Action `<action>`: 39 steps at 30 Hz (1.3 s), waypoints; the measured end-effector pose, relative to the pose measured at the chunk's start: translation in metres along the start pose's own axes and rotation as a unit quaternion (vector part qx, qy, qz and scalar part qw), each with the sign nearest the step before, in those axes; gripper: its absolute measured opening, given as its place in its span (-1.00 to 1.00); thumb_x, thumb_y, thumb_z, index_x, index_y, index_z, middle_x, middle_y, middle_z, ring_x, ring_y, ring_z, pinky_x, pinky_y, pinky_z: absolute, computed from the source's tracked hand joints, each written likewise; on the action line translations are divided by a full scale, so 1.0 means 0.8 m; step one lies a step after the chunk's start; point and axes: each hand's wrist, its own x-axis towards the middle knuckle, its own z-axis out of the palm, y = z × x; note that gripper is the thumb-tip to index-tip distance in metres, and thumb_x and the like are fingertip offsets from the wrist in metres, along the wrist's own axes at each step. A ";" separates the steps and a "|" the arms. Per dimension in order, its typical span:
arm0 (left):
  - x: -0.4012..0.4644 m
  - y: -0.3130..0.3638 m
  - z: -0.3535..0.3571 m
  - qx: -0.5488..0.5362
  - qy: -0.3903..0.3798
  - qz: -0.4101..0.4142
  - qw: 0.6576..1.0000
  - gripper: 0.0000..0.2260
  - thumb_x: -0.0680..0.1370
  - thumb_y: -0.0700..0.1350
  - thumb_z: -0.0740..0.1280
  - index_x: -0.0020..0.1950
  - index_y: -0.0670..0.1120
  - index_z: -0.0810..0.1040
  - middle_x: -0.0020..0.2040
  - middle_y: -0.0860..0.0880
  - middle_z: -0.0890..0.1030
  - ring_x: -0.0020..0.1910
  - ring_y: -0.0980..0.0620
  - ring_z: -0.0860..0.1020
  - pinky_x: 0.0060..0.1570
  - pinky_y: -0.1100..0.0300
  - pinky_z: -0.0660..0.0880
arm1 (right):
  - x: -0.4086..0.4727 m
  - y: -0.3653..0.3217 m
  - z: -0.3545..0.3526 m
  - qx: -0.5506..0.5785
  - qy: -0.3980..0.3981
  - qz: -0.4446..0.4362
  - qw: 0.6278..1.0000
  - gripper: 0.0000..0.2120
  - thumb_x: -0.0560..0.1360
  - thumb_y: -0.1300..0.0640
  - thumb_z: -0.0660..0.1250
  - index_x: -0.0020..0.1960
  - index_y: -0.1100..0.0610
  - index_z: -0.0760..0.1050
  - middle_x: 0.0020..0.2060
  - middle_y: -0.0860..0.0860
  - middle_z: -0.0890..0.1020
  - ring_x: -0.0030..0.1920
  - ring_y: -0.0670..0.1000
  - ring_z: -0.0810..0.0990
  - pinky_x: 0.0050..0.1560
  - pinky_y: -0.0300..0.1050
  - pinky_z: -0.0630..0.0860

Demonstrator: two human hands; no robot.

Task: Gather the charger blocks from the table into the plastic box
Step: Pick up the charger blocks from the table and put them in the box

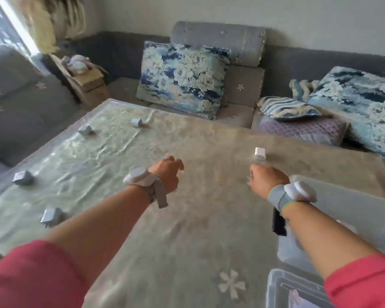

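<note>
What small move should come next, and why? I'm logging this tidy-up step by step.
Probably reach the right hand forward a little to the white charger block. That block lies just beyond its knuckles, and the hand appears to hold nothing. The plastic box sits under the same forearm, so the drop is short. The other four blocks lie far to the left.

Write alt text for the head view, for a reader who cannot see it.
Two bare hands, the left hand and right hand, hover loosely curled and empty over a cloth-covered table, the right just short of a white charger block. Four more charger blocks lie scattered at left; a clear plastic box sits at right, sofa cushions behind.
</note>
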 end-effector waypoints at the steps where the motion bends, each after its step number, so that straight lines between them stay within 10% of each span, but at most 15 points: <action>1: -0.009 -0.051 -0.006 0.001 0.003 -0.027 1.000 -0.66 0.50 -0.26 0.25 0.25 -0.06 0.52 0.21 -0.13 0.51 0.19 -0.18 0.53 0.18 0.00 0.50 | 0.007 -0.044 0.009 0.000 -0.009 -0.019 1.000 -0.79 0.54 0.14 0.20 0.14 0.15 0.46 0.17 0.17 0.58 0.16 0.20 0.58 0.09 -0.03 0.50; 10: -0.098 -0.476 -0.062 -0.006 -0.024 -0.271 0.962 -0.59 0.48 -0.23 0.34 0.33 -0.16 0.45 0.27 -0.23 0.46 0.22 -0.24 0.50 0.21 0.02 0.46 | 0.050 -0.479 0.094 -0.038 -0.138 -0.234 0.962 -0.64 0.51 0.02 0.27 0.25 0.13 0.38 0.28 0.13 0.51 0.27 0.16 0.52 0.22 -0.01 0.47; 17: -0.078 -0.644 -0.080 0.047 -0.057 -0.330 0.941 -0.22 0.40 -0.04 0.47 0.52 0.05 0.14 0.41 -0.21 0.32 0.34 -0.22 0.40 0.34 -0.03 0.37 | 0.018 -0.677 0.166 -0.093 -0.244 -0.385 0.885 -0.13 0.32 -0.12 0.48 0.47 -0.02 0.09 0.32 0.12 0.33 0.23 0.24 0.53 0.21 0.10 0.52; 28: 0.020 -0.721 -0.050 -0.010 0.003 -0.360 0.933 -0.37 0.40 0.29 0.30 0.39 0.08 0.25 0.33 -0.21 0.36 0.31 -0.28 0.39 0.26 -0.17 0.41 | 0.029 -0.725 0.227 -0.136 -0.262 -0.390 0.872 -0.31 0.33 0.00 0.47 0.32 0.10 0.20 0.23 0.13 0.31 0.08 0.26 0.60 -0.02 0.07 0.56; 39: 0.012 -0.688 -0.036 -0.086 0.075 -0.369 0.923 -0.60 0.50 0.02 0.30 0.27 -0.12 0.37 0.20 -0.27 0.50 0.18 -0.28 0.48 0.18 -0.08 0.43 | 0.041 -0.686 0.198 -0.034 -0.259 -0.344 0.902 -0.67 0.39 0.20 0.38 0.06 0.16 0.30 0.17 0.14 0.42 0.13 0.22 0.54 -0.05 -0.03 0.45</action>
